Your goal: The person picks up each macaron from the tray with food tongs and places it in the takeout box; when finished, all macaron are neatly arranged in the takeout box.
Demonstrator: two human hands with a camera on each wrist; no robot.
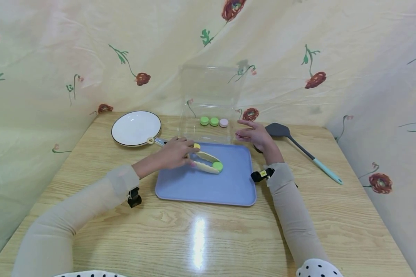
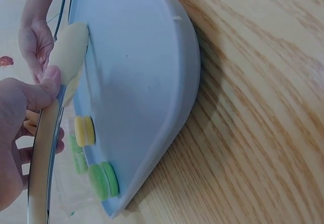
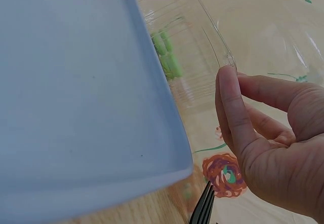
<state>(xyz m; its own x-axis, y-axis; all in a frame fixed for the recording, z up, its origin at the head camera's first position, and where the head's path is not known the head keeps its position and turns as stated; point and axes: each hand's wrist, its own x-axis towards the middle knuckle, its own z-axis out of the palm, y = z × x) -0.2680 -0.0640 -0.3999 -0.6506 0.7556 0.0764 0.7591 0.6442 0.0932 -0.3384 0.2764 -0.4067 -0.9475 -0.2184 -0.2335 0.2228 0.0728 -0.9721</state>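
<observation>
My left hand (image 1: 176, 154) grips a pair of tongs (image 2: 43, 158) with cream tips over the blue tray (image 1: 204, 192). Between the tips, in the head view, sits a green macaron (image 1: 217, 166). A yellow macaron (image 2: 84, 131) and another green macaron (image 2: 104, 181) lie on the tray near this hand, the green one hidden behind it in the head view. Beyond the tray stands a clear plastic box (image 1: 208, 136), lid raised, with two green macarons (image 1: 209, 121) and a pale pink macaron (image 1: 223, 122) inside. My right hand (image 3: 283, 138) pinches the box's rim between thumb and fingers.
A white plate (image 1: 136, 129) with a dark rim stands at the back left, the tongs' ring end overlapping its edge. To the right lies a dark spatula (image 1: 278, 130) with a teal handle. Black prongs (image 3: 202, 206) show beside the tray corner. Flowered cloth (image 1: 277, 46) hangs behind.
</observation>
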